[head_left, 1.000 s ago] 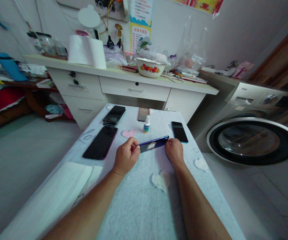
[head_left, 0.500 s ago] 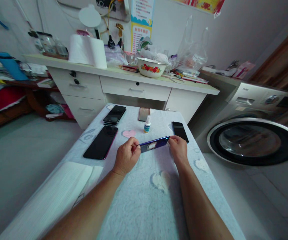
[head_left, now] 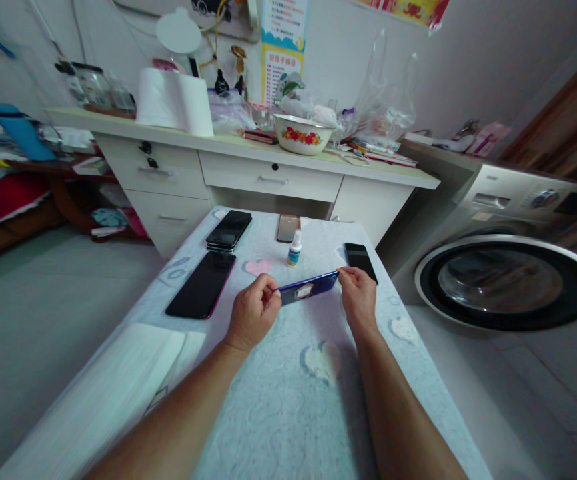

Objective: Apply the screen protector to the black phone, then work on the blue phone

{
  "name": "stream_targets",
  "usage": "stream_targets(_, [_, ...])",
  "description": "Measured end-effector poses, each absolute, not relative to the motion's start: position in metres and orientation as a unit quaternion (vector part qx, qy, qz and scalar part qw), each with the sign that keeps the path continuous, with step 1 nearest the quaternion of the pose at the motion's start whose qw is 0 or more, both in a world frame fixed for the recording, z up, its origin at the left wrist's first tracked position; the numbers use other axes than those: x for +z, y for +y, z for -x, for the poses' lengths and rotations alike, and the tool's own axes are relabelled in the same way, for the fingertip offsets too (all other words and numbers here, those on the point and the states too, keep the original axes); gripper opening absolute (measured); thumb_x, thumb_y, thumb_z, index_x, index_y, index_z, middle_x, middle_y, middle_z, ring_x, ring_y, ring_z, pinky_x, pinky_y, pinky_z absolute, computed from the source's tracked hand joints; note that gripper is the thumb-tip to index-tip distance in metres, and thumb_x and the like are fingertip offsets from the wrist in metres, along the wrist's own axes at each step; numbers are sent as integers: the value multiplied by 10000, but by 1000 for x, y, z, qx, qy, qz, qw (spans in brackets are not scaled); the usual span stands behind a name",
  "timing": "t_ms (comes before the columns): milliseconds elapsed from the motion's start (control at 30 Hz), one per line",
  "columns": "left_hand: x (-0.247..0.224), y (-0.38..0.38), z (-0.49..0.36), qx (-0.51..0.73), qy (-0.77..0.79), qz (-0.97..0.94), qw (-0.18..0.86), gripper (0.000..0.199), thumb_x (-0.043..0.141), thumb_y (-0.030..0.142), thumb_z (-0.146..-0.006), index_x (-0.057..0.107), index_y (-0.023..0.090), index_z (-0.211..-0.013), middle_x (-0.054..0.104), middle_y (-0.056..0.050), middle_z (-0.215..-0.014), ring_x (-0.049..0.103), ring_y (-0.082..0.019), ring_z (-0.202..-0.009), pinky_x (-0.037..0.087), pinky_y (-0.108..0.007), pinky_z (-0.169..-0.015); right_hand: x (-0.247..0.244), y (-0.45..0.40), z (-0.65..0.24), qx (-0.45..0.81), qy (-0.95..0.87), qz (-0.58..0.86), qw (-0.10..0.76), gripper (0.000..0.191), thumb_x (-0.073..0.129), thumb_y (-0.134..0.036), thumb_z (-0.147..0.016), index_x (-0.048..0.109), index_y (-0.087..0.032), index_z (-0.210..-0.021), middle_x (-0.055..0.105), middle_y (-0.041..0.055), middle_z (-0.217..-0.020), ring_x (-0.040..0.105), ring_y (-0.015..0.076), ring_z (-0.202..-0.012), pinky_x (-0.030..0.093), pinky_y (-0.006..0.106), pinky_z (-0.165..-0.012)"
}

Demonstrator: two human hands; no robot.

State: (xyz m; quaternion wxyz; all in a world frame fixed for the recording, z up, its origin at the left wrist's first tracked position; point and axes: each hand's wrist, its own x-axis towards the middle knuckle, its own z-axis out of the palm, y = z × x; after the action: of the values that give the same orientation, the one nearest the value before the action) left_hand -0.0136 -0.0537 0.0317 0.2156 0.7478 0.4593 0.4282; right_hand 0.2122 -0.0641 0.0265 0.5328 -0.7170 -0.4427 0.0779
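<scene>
A blue smartphone (head_left: 318, 285) is held sideways and tilted above the table, its long edge towards the top and a pale patch on the face turned to me. My left hand (head_left: 255, 310) pinches its left end between thumb and fingers. At the other end, my right hand (head_left: 357, 298) grips the corner with its fingertips. Just beyond the phone stands a small white spray bottle (head_left: 295, 249) with a blue and yellow label. A dark phone (head_left: 361, 261) lies past my right hand, and a large black phone (head_left: 203, 285) rests to the left of my left hand.
Stacked phones (head_left: 229, 229) lie at the table's far left, and another phone (head_left: 289, 228) at its far edge. A folded white cloth (head_left: 118, 373) covers the near left. Behind stands a white desk (head_left: 268, 177) with a flowered bowl (head_left: 304, 135); a washing machine (head_left: 508, 247) is on the right.
My right hand's fingers have shifted slightly at the phone's right end. The phone and my left hand stay almost where they were.
</scene>
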Motion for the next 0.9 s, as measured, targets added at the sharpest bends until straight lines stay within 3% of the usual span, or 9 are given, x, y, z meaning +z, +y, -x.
stream_targets(300, [33,-54,13,428,461,-745,222,38,489,235,-800,493,199,-788,518,52,-596,513,-107,-542,362,-221,-554,32,-66,-212,82,-484,787,374,320,453,-235,-737,730,-135,-861,696,66,-733,607,182,-675,400,244,-619])
stream_targets(667, [33,-54,13,428,462,-746,216,30,489,233,-797,490,203,-795,518,52,-601,518,-110,-550,366,-219,-564,29,-66,-207,60,-527,802,276,248,478,-116,-719,721,-132,-765,704,126,-778,613,190,-717,356,250,-625])
stream_targets(900, [33,-54,13,420,465,-748,217,37,482,244,-800,488,207,-794,520,48,-604,518,-118,-553,370,-223,-565,29,-66,-208,61,-526,802,276,268,473,-129,-719,736,-148,-772,712,122,-770,626,198,-710,371,255,-622])
